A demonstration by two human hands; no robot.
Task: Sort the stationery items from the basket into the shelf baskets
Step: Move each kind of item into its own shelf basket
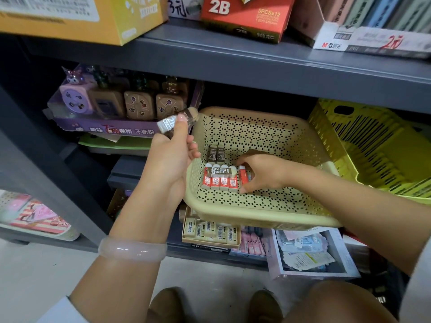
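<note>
A beige perforated basket (268, 131) sits tilted on the middle shelf. Inside it lie a row of red-and-white erasers (219, 181), with a brown 2B eraser (218, 170) across their tops and two more brown 2B erasers (216, 153) behind. My left hand (170, 157) is raised at the basket's left rim and grips brown 2B erasers (176, 123) between thumb and fingers. My right hand (261, 173) reaches into the basket and pinches a red eraser (243, 177) at the right end of the row.
A yellow-green slatted basket (373, 148) stands right of the beige one. A purple tray of sharpeners (112, 106) is at left. Below are a box of white erasers (211, 231) and a box of packets (307, 252). The upper shelf holds a red 2B box (245, 15).
</note>
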